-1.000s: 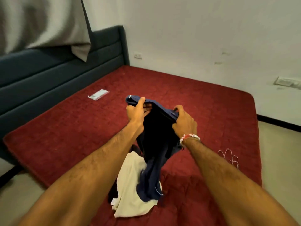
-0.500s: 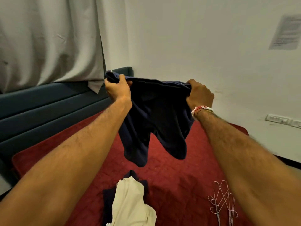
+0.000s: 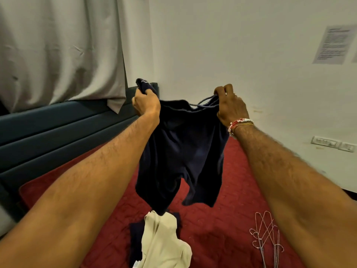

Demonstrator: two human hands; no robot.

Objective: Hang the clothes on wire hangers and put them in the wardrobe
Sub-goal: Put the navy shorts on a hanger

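Two hands hold one garment in the air over the bed [image 3: 222, 219]. The left hand [image 3: 146, 102] has its fingers clamped round the left end of the waistband of the navy shorts [image 3: 183, 151], with a bunch of cloth standing above the fist. The shorts hang spread between the hands, legs down, above the middle of the bed toward its near edge. Below them, toward that near edge, a cream garment [image 3: 162, 242] lies on a dark garment [image 3: 135, 236]; whether the left leg hem touches the cream garment cannot be told. The right hand [image 3: 231, 109] has its fingers pinched together on the right end of the waistband, beside a loose loop of drawstring [image 3: 204, 102]. The wire hangers [image 3: 267, 238] lie stacked toward the near right corner of the bed, well apart from the shorts and untouched. Likely faults from here: freeing one hand to reach the hangers leaves the shorts on a single grip, so the waistband may collapse or drop onto the pile. The stacked hangers look interlocked, so lifting one may drag the others. The drawstring loop may catch on a hook. Shorts folded over a bare wire bar may slide off if laid unevenly.
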